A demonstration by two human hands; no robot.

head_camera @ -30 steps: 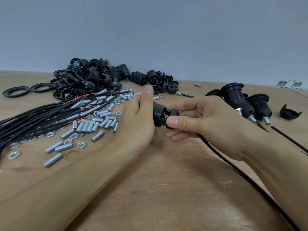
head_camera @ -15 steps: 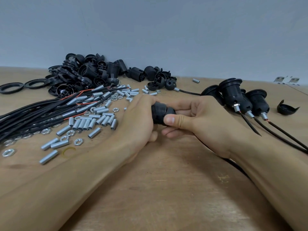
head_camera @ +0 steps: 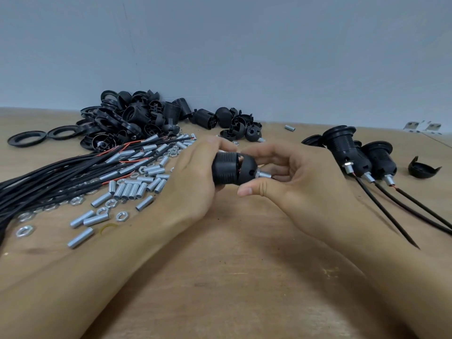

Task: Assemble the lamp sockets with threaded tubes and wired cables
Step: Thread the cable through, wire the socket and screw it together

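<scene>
One socket (head_camera: pixel 226 171), centre of frame, was gripped round its body by the left hand (head_camera: pixel 193 182) while right hand (head_camera: pixel 291 182) fingers curled about its tube (head_camera: pixel 265 174); cap best seated squarely, wires unpinched.

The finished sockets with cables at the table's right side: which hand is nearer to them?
Right. The right hand sits just left of the finished sockets, apart from them. The left hand is farther off, gripping the socket body in the middle.
</scene>
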